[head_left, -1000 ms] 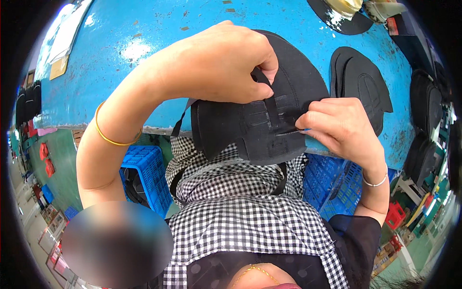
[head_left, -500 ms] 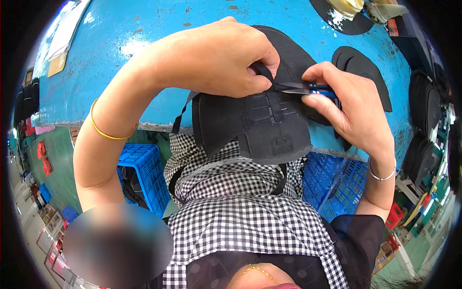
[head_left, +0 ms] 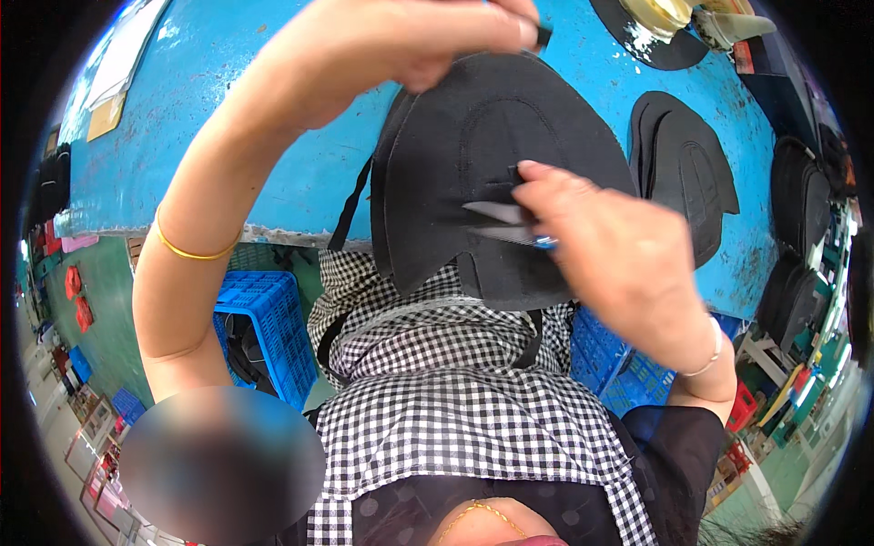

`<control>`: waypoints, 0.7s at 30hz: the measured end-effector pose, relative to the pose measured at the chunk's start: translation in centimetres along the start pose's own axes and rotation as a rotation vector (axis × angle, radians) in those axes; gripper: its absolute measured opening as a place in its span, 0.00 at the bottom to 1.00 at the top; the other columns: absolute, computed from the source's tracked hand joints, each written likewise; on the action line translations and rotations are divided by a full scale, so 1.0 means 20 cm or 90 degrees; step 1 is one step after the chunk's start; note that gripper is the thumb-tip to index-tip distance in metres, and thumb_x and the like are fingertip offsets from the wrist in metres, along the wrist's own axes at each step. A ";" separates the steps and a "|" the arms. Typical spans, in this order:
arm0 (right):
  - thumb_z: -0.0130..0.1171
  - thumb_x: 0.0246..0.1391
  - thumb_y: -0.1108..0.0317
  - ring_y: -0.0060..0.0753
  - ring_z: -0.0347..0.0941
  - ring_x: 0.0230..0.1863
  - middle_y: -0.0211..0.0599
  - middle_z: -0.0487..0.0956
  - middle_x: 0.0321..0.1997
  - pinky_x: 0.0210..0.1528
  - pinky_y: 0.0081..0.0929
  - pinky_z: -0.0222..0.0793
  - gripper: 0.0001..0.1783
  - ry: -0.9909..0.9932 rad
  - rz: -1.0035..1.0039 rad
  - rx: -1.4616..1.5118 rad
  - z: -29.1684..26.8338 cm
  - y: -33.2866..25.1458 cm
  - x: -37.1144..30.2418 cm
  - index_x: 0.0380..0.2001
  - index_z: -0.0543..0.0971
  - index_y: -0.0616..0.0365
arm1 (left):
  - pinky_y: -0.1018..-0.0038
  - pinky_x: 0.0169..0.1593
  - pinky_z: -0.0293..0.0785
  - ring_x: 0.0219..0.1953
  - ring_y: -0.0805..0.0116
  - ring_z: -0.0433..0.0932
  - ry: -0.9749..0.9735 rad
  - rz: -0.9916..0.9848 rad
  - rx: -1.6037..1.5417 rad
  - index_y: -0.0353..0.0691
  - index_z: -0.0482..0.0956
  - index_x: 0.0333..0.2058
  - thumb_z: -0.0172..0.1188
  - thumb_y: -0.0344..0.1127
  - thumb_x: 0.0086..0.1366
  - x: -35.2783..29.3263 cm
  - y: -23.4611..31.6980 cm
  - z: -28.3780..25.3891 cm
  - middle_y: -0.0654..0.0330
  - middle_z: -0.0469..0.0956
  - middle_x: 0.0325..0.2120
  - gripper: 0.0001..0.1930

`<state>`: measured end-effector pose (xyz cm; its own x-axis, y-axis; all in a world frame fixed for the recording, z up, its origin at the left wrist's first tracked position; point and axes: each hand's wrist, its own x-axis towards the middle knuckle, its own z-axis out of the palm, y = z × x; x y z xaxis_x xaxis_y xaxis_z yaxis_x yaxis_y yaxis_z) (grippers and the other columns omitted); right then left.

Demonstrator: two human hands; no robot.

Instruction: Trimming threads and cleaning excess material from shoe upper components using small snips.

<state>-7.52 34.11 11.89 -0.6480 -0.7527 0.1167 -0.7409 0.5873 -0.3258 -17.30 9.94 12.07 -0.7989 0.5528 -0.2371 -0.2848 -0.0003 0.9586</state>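
Over the stitched black panel (head_left: 428, 173), my right hand (head_left: 619, 241) held thread snips (head_left: 503, 213), best kept off it, my left hand (head_left: 387, 45) a black strip (head_left: 543, 36).

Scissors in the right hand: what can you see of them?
The scissors have two pointed, grey, metal-looking blades, spread open and aimed left over the black panel. A bit of blue shows by the right hand, which holds them and hides the rest. I can't tell whether they touch the panel.

The right grip (head_left: 619, 250) holds snips (head_left: 497, 214), blades parted, above black panels (head_left: 432, 173) overhanging the blue worktop (head_left: 309, 182). The left grip (head_left: 405, 41) holds a black strip (head_left: 543, 36).
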 end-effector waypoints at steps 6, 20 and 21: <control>0.69 0.47 0.66 0.30 0.79 0.26 0.44 0.81 0.51 0.25 0.22 0.74 0.24 -0.027 0.101 -0.258 0.16 -0.18 0.00 0.47 0.76 0.62 | 0.88 0.21 0.59 0.18 0.85 0.72 0.080 0.232 0.174 0.36 0.85 0.41 0.62 0.37 0.69 0.01 0.14 -0.03 0.65 0.80 0.20 0.11; 0.47 0.70 0.66 0.33 0.73 0.55 0.43 0.76 0.57 0.59 0.29 0.67 0.20 0.640 0.628 0.589 -0.10 0.61 -0.88 0.58 0.72 0.69 | 0.72 0.35 0.73 0.27 0.67 0.78 -0.228 0.065 0.450 0.36 0.84 0.30 0.68 0.33 0.55 -0.02 0.00 0.12 0.59 0.82 0.25 0.07; 0.47 0.71 0.65 0.27 0.77 0.45 0.41 0.78 0.51 0.49 0.24 0.73 0.19 0.654 0.719 0.447 -0.09 0.64 -0.87 0.57 0.72 0.68 | 0.73 0.34 0.73 0.25 0.68 0.78 -0.233 0.061 0.473 0.35 0.84 0.28 0.69 0.33 0.54 -0.02 -0.02 0.13 0.60 0.81 0.23 0.07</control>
<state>-5.99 55.29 7.42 -0.8118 0.5834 -0.0224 0.1766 0.2089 -0.9619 -15.44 11.95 12.16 -0.5425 0.8143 -0.2065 0.3021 0.4185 0.8565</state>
